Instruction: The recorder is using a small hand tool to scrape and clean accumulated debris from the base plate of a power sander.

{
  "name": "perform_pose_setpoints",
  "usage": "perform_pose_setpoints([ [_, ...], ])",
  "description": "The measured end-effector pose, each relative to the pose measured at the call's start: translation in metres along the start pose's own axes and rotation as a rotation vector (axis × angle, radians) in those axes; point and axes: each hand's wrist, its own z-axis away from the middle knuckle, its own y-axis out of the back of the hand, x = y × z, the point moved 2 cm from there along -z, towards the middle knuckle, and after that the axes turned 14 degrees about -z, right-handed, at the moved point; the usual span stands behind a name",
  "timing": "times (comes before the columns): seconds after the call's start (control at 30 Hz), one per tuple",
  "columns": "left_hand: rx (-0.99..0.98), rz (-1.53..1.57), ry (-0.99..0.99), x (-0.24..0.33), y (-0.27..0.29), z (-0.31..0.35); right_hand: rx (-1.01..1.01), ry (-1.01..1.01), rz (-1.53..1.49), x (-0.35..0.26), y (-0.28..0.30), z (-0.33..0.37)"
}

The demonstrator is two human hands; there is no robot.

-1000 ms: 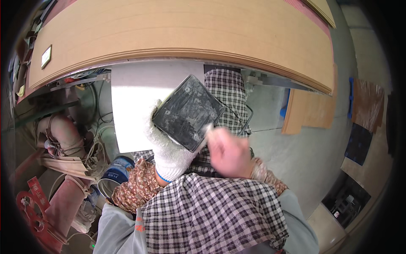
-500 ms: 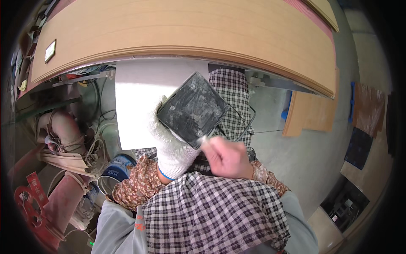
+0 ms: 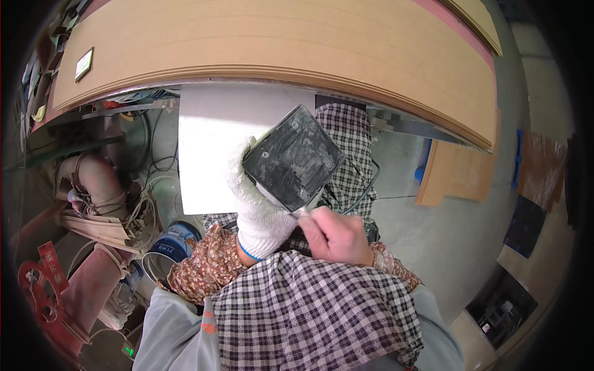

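My left hand [image 3: 263,219], in a white knitted glove, grips a square power sander [image 3: 294,162] from its left side. The sander's dark base pad faces up, scuffed, with screws near its corners. A dark cord [image 3: 369,188] curves down to the right of the sander. Bare, my right hand [image 3: 339,235] is closed in a pinch at the pad's lower corner. Something small and pale shows at its fingertips, too small to name. Beneath the sander, a checked apron [image 3: 315,309] covers my lap.
Ahead lies a stack of wide tan boards [image 3: 278,43] with a small framed card [image 3: 84,64] on it. Below their edge is a white sheet [image 3: 207,148]. A blue can [image 3: 173,247] stands left, beside a red machine [image 3: 99,278]. Board pieces [image 3: 461,173] lie right.
The sander and both hands have shifted slightly right in the picture, along with most of the scene. My right hand stays pinched at the sander's lower corner.
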Motion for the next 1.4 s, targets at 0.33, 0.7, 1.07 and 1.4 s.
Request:
perform_pose_setpoints([
  [0.33, -0.056, -0.416, -0.309, -0.006, 0.002, 0.003, 0.061, -0.199, -0.041, 0.004, 0.013, -0.005],
  [0.7, -0.047, -0.392, -0.311, -0.003, -0.003, 0.003, 0.131, -0.523, -0.141, 0.011, 0.021, -0.001],
  [1.07, -0.101, -0.431, -0.275, -0.001, -0.004, 0.000, 0.029, -0.293, -0.147, 0.004, 0.012, -0.003],
  [1.4, -0.042, -0.339, -0.246, -0.006, -0.005, 0.001, -0.153, -0.282, -0.030, -0.009, 0.015, -0.007],
])
